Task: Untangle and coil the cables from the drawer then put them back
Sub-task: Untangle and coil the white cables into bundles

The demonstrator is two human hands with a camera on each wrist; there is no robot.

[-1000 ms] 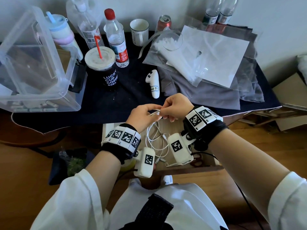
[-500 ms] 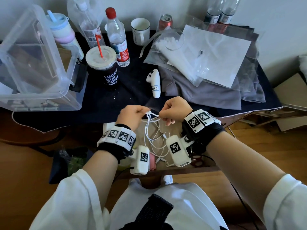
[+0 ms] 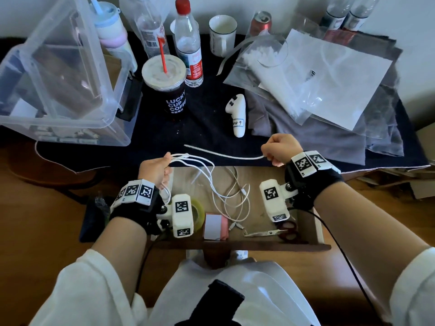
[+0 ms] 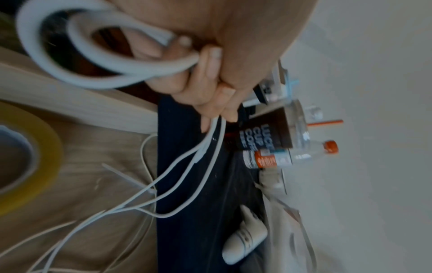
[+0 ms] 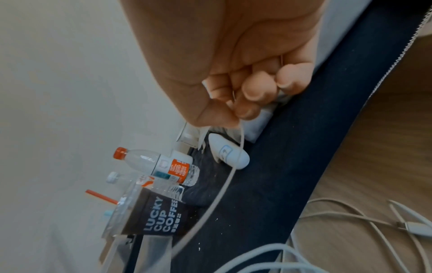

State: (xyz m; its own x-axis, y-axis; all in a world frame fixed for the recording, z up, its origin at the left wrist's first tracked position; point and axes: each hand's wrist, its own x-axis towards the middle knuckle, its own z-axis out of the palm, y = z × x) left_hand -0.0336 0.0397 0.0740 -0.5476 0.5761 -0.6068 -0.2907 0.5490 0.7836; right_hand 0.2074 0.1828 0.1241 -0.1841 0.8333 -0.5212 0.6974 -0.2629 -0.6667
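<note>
Tangled white cables (image 3: 226, 198) lie in the open wooden drawer (image 3: 259, 247) below the table edge. My left hand (image 3: 167, 161) grips several strands of them above the drawer's left rear corner. In the left wrist view the left hand (image 4: 210, 83) has its fingers curled round the strands, and a cable loop (image 4: 93, 79) sticks out behind the palm. My right hand (image 3: 268, 157) is off to the right and pinches one thin white strand (image 3: 223, 154), which reaches left over the table edge. The right wrist view shows that strand (image 5: 222, 194) trailing from the pinching right hand (image 5: 245, 96).
The drawer also holds a yellow tape roll (image 3: 199, 209), a pink-and-white pad (image 3: 215, 227) and scissors (image 3: 275, 232). On the dark table stand a coffee cup (image 3: 171, 95), a water bottle (image 3: 189, 50), a white controller (image 3: 236, 116), a clear bin (image 3: 58, 78) and plastic bags (image 3: 317, 78).
My hands, close together a second ago, have moved apart. The right hand has drawn one strand out to the right while the left hand went left with the bundle.
</note>
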